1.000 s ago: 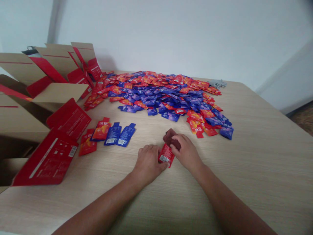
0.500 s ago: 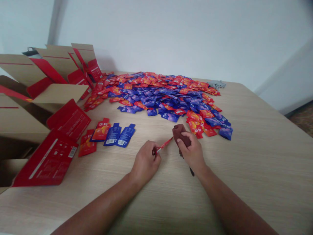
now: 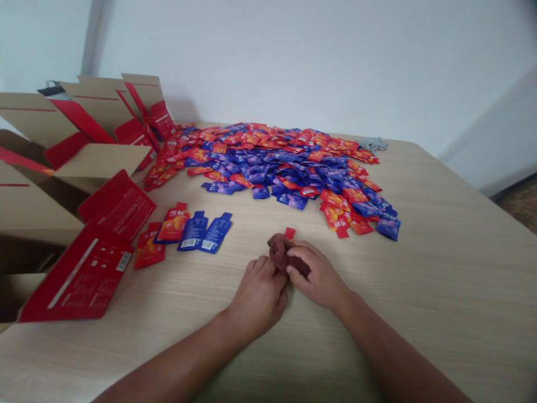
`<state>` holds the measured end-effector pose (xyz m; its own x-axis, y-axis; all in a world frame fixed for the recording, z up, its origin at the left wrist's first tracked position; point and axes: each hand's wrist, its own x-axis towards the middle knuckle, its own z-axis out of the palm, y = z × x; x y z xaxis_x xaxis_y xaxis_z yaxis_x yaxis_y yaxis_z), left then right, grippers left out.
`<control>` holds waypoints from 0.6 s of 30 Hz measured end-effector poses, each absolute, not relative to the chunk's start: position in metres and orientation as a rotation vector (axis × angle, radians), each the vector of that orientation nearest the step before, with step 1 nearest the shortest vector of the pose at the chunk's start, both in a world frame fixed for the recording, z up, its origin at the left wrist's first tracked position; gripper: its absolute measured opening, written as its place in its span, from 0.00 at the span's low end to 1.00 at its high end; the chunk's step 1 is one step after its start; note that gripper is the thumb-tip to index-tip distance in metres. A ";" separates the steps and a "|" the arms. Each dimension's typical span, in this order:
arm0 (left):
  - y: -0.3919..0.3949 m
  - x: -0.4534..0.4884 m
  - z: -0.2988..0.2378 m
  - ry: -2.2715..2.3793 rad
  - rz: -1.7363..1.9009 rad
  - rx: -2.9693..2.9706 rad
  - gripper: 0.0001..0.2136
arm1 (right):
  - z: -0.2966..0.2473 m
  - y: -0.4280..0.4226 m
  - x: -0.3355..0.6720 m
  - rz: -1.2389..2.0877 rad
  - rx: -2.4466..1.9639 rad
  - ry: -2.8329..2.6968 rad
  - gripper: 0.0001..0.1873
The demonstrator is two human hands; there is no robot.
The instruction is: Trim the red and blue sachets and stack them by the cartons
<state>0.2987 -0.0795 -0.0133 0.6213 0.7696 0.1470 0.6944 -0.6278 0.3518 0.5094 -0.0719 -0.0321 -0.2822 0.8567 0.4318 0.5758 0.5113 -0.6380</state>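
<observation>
My right hand (image 3: 316, 274) is closed on a bunched brown cloth (image 3: 279, 251). The cloth is pressed against a red pouch, whose tab (image 3: 290, 233) sticks out beyond it; the rest of the pouch is hidden behind cloth and fingers. My left hand (image 3: 258, 296) is closed at the pouch's near end, fingers curled under the cloth. To the left lie two blue pouches (image 3: 193, 230), back side up, with barcodes. Beside them an orange-red pouch (image 3: 174, 221) overlaps a blue one, and another red pouch (image 3: 149, 246) rests by the box flap.
A wide heap of red and blue pouches (image 3: 268, 162) spreads across the back of the table (image 3: 440, 268). Several opened cardboard boxes (image 3: 96, 280) with red printed flaps stand at the left. A grey cloth (image 3: 375, 145) lies at the back right, before a white wall.
My right hand has brought the brown cloth leftward onto the red pouch in my left hand. The pouch has turned and is now mostly covered. The laid-out pouches have not moved.
</observation>
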 end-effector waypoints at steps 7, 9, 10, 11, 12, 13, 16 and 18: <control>-0.082 0.299 -0.008 1.195 0.366 2.584 0.11 | -0.038 -0.056 0.508 0.395 -1.367 -1.981 0.18; -0.083 0.300 -0.009 1.207 0.377 2.580 0.10 | -0.040 -0.054 0.508 0.363 -1.397 -1.971 0.17; -0.084 0.301 -0.009 1.210 0.389 2.576 0.10 | -0.041 -0.053 0.509 0.349 -1.414 -1.964 0.16; -0.085 0.301 -0.010 1.208 0.405 2.571 0.10 | -0.042 -0.052 0.509 0.335 -1.431 -1.956 0.16; -0.085 0.301 -0.011 1.203 0.422 2.565 0.10 | -0.043 -0.051 0.509 0.322 -1.447 -1.950 0.16; -0.085 0.301 -0.011 1.195 0.436 2.559 0.10 | -0.044 -0.049 0.510 0.307 -1.462 -1.943 0.16; -0.086 0.301 -0.010 1.184 0.427 2.553 0.10 | -0.046 -0.045 0.513 0.264 -1.504 -1.937 0.15; -0.086 0.301 -0.008 1.191 0.396 2.560 0.09 | -0.048 -0.042 0.515 0.234 -1.533 -1.938 0.15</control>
<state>0.3012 -0.0860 -0.0079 0.6203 0.7744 0.1248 0.6948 -0.6163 0.3706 0.5145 -0.0424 -0.0476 -0.1071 0.9212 0.3740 0.8055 0.3009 -0.5105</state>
